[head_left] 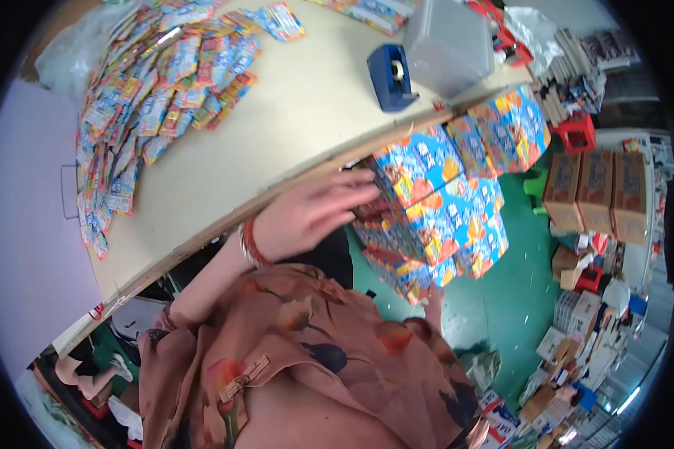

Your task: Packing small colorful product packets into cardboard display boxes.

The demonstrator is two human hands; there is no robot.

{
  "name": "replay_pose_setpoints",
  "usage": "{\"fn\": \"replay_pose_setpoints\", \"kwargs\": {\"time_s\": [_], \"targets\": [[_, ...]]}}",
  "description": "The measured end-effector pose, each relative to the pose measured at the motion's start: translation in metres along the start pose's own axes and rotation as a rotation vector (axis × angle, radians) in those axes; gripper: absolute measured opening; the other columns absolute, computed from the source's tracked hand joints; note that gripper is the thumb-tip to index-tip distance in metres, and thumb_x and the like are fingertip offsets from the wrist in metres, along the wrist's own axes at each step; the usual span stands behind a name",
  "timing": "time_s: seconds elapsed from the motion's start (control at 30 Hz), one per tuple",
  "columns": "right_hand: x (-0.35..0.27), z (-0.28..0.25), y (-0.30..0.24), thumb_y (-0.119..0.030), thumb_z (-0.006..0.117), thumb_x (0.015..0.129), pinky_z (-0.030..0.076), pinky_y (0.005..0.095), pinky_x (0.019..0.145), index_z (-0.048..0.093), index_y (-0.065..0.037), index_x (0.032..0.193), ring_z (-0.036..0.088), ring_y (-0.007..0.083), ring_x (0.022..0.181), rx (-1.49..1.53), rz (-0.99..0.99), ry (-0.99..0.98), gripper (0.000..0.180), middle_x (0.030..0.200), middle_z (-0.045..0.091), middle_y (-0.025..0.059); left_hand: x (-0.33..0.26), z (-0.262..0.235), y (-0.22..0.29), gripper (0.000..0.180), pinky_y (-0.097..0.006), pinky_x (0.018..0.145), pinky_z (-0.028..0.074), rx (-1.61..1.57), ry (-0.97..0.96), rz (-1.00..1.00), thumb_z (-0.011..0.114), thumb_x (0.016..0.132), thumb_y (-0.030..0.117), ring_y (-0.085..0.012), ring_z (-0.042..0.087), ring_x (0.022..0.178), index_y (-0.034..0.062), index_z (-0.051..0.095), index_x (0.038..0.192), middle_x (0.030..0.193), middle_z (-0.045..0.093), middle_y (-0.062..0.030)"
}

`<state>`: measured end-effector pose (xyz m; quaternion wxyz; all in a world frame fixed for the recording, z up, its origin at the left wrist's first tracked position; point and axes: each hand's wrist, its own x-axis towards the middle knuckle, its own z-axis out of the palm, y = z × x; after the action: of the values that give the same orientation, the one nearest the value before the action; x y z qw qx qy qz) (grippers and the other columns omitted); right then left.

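Observation:
My left hand (296, 217) reaches over the table's edge with its fingers stretched out and slightly apart, and nothing is in it. Its fingertips are beside the near side of a blue printed carton (419, 168), and I cannot tell whether they touch it. Under and beside that carton are several more like it, with colourful fruit-like pictures, forming a stack (457, 224). My right hand (433, 301) is low at the bottom of the stack, where only a bit of skin shows past the sleeve. Its fingers are hidden by the cartons.
Colourful flat packets (165, 97) lie heaped across the left of the pale table (292, 112). A blue tape dispenser (389, 78) and a translucent plastic bin (449, 49) stand near its far right edge. Brown cartons (595, 191) and clutter line the right of the green floor (494, 307).

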<state>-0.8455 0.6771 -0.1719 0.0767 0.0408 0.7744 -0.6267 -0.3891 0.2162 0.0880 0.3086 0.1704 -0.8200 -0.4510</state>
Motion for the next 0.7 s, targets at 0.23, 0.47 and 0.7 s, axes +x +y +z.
{"fn": "replay_pose_setpoints", "kwargs": {"time_s": [0.23,0.47,0.7], "targets": [[0.039,0.105,-0.109,-0.004,0.051,0.093,0.046,0.0288,0.064,0.056,0.004,0.118,0.052,0.0152,0.072,0.067,-0.71,0.345,0.027,0.085,0.056,0.0059,0.029,-0.056,0.153,0.019,-0.029,0.071,0.055,0.222,0.479,0.508,0.071,0.075,0.012,-0.0181,0.066,0.08,0.0131,0.073,0.094,0.102,0.067,-0.0037],[-0.09,0.379,-0.347,-0.009,0.061,0.092,0.05,0.0298,0.082,0.066,-0.002,0.111,0.061,0.0169,0.089,-0.229,-0.91,-0.337,0.021,0.105,0.064,0.0075,0.029,-0.072,0.148,0.024,-0.028,0.07,0.054,0.22,0.432,0.565,0.07,0.073,0.011,-0.0164,0.065,0.078,0.0131,0.072,0.097,0.098,0.066,-0.0022],[-0.096,0.566,-0.409,-0.016,0.076,0.074,0.044,0.0315,0.072,0.058,-0.005,0.097,0.05,0.0172,0.077,-0.632,-1.431,-1.181,0.032,0.083,0.054,0.0038,-0.002,-0.096,0.105,0.036,-0.029,0.069,0.05,0.241,0.154,0.404,0.066,0.072,0.007,-0.0163,0.064,0.08,0.0071,0.069,0.108,0.093,0.066,-0.0021]]}}
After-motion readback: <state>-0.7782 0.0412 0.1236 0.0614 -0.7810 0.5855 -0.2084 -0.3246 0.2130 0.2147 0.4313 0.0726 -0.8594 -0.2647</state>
